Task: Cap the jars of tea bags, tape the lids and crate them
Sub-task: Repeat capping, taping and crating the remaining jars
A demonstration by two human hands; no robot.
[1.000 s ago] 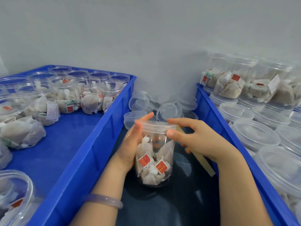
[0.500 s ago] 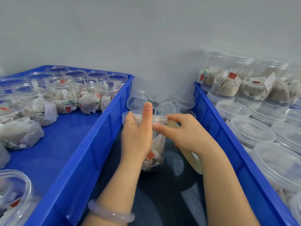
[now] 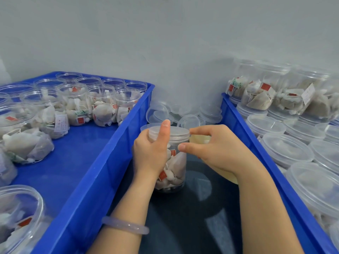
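Left of the jar, the left crate holds open jars of tea bags, much as it did a second ago. Against the jar's left side, the left hand has rolled over. A second ago it cupped the jar from the side; now its back faces the camera, its fingers curl round the jar's upper body, and its thumb lies straight up the side of the lid.

The jar stands upright on the table with its lid on, and it has turned with the hand. The two red tags that faced the camera now sit mostly behind the left hand.

At the jar's right side, the right hand reaches thumb and forefinger to the lid's rim while its other fingers curl round the tape, as before. Judging from that, the lid is being taped, with the jar turned a stretch at a time; crating is not yet begun.

Right of the jar, the right crate holds capped jars.

Tea bags carry red tags, white slips and a green-and-white tag. Their print is too small to read, and no brand shows.
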